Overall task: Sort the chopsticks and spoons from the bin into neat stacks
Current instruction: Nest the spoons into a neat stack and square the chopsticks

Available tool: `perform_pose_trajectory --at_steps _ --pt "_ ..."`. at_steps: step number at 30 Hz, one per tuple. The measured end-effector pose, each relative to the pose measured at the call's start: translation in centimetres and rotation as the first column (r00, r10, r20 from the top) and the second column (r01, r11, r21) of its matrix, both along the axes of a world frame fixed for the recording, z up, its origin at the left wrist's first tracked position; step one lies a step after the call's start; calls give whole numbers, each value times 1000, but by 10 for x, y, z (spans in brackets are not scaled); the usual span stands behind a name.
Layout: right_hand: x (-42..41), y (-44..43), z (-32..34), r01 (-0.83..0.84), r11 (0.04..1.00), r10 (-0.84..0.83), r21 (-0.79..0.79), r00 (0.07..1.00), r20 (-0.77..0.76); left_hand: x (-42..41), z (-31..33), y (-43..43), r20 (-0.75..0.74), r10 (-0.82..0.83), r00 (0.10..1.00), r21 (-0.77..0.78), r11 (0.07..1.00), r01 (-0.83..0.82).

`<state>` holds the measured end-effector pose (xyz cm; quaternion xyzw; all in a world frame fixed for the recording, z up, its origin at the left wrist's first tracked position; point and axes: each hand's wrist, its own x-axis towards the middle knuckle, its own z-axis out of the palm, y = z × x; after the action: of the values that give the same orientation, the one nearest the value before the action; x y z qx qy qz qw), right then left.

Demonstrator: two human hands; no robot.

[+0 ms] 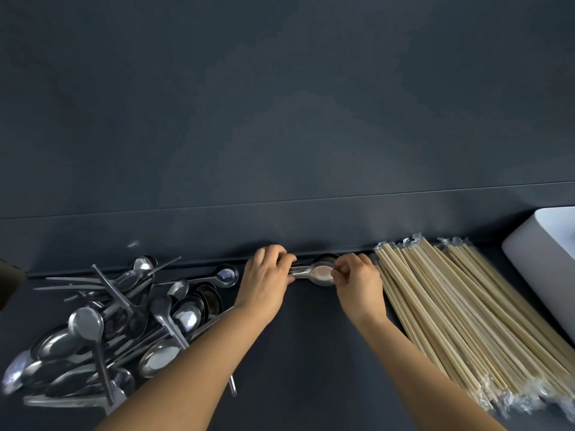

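Tangled spoon pile (124,331) is lying at the far left of the dark counter (305,353). Next, the left hand (264,281) is gripping the handles of a small spoon stack (317,272), fingers curled round them; the stack is lying along the back ledge. The right hand (357,284) is pinching its bowl end with the fingertips. Wrapped chopsticks (466,321) are lying fanned just beside that hand, and a white bin (547,259) is sitting at the far right.
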<state>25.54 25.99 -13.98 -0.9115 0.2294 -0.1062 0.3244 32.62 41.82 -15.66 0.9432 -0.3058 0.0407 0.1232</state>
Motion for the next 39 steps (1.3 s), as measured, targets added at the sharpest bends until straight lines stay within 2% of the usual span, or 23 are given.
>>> perform_pose_trajectory --at_steps 4,13,18,23,27,31,35,39 --pt "-2 -3 -2 32 999 -33 -29 999 -14 7 -3 -2 -96 -71 993 87 993 79" --pt "-5 1 3 24 1000 -24 -6 997 71 7 9 1 -116 -56 992 175 982 76" --pt "-3 23 20 -9 999 17 -52 989 146 2 41 26 -77 -47 996 79 995 53" --pt "-2 75 31 -133 990 137 -42 980 147 -7 72 100 -59 70 996 -39 997 -72" --pt "-4 125 28 -333 942 334 -36 940 66 -23 78 175 -111 192 975 -11 981 -195" --pt "-3 162 21 -453 891 444 -33 885 -139 -44 74 225 -172 279 945 11 960 -281" --pt "2 185 19 -505 844 472 -184 860 -193 -60 68 246 -216 288 933 -28 953 -300" --pt "12 201 20 -583 769 535 -262 812 -235 -70 63 251 -234 268 935 -35 959 -283"
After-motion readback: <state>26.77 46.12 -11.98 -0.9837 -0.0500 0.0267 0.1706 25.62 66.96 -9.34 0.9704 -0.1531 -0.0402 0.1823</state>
